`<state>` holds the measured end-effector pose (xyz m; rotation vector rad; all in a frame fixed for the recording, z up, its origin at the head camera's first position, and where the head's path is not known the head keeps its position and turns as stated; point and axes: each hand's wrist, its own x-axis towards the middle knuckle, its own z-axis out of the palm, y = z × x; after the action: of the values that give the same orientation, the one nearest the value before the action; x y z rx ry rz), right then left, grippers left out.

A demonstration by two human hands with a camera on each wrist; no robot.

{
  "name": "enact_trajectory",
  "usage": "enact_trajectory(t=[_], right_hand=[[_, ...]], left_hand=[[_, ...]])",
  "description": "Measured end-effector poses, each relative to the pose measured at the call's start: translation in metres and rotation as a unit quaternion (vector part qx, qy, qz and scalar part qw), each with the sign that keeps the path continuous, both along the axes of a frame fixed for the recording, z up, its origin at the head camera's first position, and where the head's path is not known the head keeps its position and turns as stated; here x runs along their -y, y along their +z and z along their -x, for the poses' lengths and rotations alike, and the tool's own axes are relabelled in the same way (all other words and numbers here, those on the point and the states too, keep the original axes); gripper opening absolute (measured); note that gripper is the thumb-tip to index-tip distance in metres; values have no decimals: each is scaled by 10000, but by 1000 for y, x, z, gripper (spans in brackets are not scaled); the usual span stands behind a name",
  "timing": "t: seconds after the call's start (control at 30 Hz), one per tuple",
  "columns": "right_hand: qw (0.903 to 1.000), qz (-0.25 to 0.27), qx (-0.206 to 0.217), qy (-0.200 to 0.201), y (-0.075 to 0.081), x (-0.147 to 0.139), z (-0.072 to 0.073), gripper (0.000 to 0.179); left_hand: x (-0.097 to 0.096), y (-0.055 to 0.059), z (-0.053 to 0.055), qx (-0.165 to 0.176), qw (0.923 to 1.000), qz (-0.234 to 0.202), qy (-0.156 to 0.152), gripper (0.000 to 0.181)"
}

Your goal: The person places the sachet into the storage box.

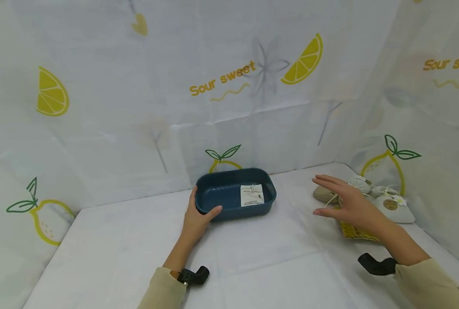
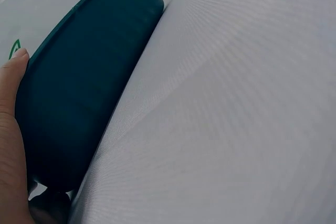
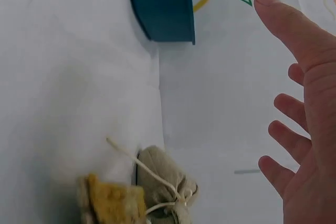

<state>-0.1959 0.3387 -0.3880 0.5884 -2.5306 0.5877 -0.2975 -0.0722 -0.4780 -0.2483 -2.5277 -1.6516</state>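
A dark blue rectangular bin (image 1: 218, 197) stands on the white-covered table, near the back wall. Its left end is held by my left hand (image 1: 195, 219), the thumb against the front wall near the rim and the fingers along the left end. Inside, toward the right, lies a small white drawstring pouch (image 1: 252, 195) with printed lettering. My right hand (image 1: 351, 201) hovers at the right with thumb and fingers spread, holding nothing. Behind and beneath it are a grey-beige drawstring pouch (image 3: 164, 179) and a yellow cloth-like item (image 3: 116, 203), both partly hidden in the head view.
More small bags are heaped at the table's right side, among them a white one (image 1: 401, 212) with a round brown label. A white cloth wall (image 1: 137, 141) printed with lemons rises close behind the bin. White cloth covers the table (image 1: 260, 266).
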Motion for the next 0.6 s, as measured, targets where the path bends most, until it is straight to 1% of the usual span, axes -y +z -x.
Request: enact_trajectory(t=[0.07, 0.13, 0.27, 0.33, 0.47, 0.6], right_hand=[[9999, 53, -95, -36, -5, -11, -7, 86], [9996, 160, -242, 50, -8, -21, -13, 91], [9984, 378, -412, -40, -16, -38, -23, 99], [9977, 478, -470, -131, -23, -46, -26, 100], [9965, 690, -235, -415, -40, -58, -31, 98], [9941, 850, 198, -638, -58, -68, -33, 96]], left_hand=[[0, 0, -1, -11, 10000, 12, 2, 108], [0, 1, -2, -2, 10000, 16, 1, 108], [0, 1, -2, 9, 10000, 20, 13, 108], [0, 2, -1, 3, 10000, 22, 11, 108], [-1, 2, -1, 3, 10000, 14, 48, 108], [0, 3, -1, 13, 10000, 12, 71, 108]])
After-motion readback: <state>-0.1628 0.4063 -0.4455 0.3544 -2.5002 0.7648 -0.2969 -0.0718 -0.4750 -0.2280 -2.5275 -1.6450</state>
